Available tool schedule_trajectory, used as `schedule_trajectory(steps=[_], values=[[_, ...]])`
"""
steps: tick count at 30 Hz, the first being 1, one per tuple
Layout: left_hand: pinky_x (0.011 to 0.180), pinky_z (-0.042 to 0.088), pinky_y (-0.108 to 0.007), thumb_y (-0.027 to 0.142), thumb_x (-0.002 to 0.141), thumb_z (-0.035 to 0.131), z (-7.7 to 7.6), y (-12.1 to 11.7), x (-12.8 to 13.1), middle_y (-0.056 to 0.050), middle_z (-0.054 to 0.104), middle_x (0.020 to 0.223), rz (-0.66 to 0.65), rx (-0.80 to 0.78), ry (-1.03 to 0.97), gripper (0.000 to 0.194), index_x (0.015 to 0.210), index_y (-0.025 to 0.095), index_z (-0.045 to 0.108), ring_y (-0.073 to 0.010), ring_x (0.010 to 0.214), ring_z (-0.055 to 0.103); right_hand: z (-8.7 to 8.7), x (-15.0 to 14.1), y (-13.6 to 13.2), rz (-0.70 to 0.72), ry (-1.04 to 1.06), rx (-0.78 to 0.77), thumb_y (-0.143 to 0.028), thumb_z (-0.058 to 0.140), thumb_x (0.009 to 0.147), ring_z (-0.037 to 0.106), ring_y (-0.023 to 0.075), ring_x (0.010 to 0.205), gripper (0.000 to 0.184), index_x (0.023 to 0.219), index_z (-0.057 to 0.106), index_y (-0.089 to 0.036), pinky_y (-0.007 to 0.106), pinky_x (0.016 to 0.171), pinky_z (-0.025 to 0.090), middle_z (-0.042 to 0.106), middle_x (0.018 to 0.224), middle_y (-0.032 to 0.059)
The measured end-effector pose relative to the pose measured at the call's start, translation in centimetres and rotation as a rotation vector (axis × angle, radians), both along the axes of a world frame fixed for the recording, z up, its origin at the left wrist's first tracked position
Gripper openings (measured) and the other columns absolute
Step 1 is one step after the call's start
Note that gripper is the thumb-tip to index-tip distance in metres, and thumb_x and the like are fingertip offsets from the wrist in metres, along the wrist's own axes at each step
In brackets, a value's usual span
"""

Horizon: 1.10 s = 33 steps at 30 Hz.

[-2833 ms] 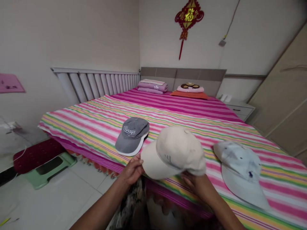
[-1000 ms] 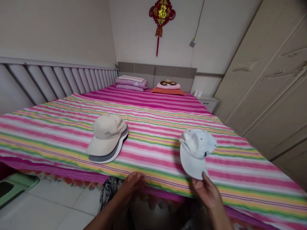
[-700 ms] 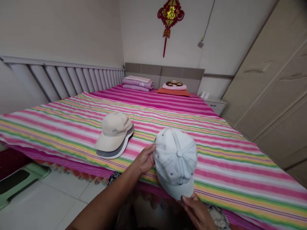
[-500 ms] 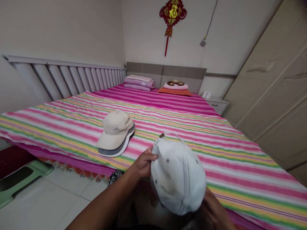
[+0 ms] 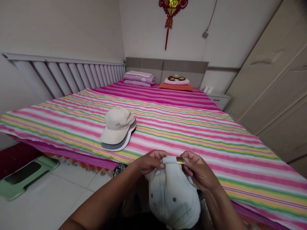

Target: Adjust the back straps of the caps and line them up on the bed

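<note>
I hold a pale blue-white cap [image 5: 174, 198] low in front of me, its back strap turned up. My left hand [image 5: 148, 161] pinches the strap on the left side. My right hand [image 5: 199, 171] pinches it on the right, fingertips at the small brass buckle [image 5: 179, 160]. Both hands are closed on the cap's strap, just in front of the near edge of the bed [image 5: 216, 134]. Farther left on the striped bedspread a beige cap [image 5: 117, 124] lies stacked on a grey cap [image 5: 112, 146], of which only the brim shows.
Folded purple bedding [image 5: 139, 78] and a pillow with a plush toy [image 5: 176, 82] lie at the headboard. A green stool [image 5: 26, 174] stands on the tiled floor at left. Wardrobe doors [image 5: 275, 80] line the right side, and a bedside cabinet [image 5: 219, 99] stands beyond.
The beige cap went from my hands onto the grey cap. My right hand lifted the pale cap off the bed; both hands turned it over and now pinch its back strap.
</note>
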<state>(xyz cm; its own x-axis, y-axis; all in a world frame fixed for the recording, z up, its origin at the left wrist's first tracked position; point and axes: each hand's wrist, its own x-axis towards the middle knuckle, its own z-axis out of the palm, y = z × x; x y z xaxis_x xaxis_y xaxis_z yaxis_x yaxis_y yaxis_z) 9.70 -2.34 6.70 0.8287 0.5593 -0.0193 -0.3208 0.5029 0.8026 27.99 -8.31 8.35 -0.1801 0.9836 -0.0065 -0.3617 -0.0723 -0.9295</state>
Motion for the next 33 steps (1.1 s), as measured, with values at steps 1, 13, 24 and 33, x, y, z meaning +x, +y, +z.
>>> schedule_trajectory(steps=[1, 13, 24, 33], values=[[0.06, 0.042, -0.023, 0.019, 0.047, 0.076, 0.1, 0.0, 0.0, -0.005, 0.064, 0.067, -0.015, 0.007, -0.006, 0.035, 0.079, 0.009, 0.065, -0.0129, 0.059, 0.057, 0.1, -0.1, 0.0, 0.004, 0.003, 0.004, -0.036, 0.067, 0.067, 0.023, 0.003, 0.036, 0.027, 0.067, 0.052, -0.014, 0.017, 0.039, 0.015, 0.037, 0.038, -0.0085], [0.046, 0.033, -0.017, 0.031, 0.058, 0.072, 1.6, 0.4, 0.2, 0.0, 0.058, 0.06, -0.029, 0.166, 0.193, 0.028, 0.074, 0.011, 0.061, -0.0057, 0.046, 0.048, 1.1, -1.3, 0.2, 0.06, -0.118, 0.056, -0.035, 0.064, 0.071, 0.025, 0.0029, 0.038, 0.025, 0.065, 0.052, -0.014, 0.017, 0.037, 0.017, 0.039, 0.044, -0.0071], [0.043, 0.031, -0.018, 0.028, 0.056, 0.071, 1.0, -0.6, 0.6, 0.0, 0.054, 0.052, 0.065, 0.042, 0.14, 0.024, 0.066, 0.01, 0.059, -0.0056, 0.041, 0.044, 1.8, -1.6, 0.1, 0.106, -0.132, 0.068, -0.035, 0.064, 0.071, 0.028, 0.0037, 0.038, 0.025, 0.065, 0.052, -0.015, 0.018, 0.037, 0.022, 0.041, 0.046, -0.0061], [0.04, 0.029, -0.019, 0.028, 0.047, 0.074, 1.1, -1.1, 1.1, -0.001, 0.054, 0.048, 0.155, -0.035, 0.162, 0.027, 0.059, 0.009, 0.058, -0.0055, 0.038, 0.042, 1.8, -1.7, 0.1, 0.098, -0.157, 0.087, -0.037, 0.061, 0.073, 0.027, 0.0034, 0.038, 0.026, 0.065, 0.049, -0.015, 0.018, 0.037, 0.02, 0.039, 0.046, -0.0066]])
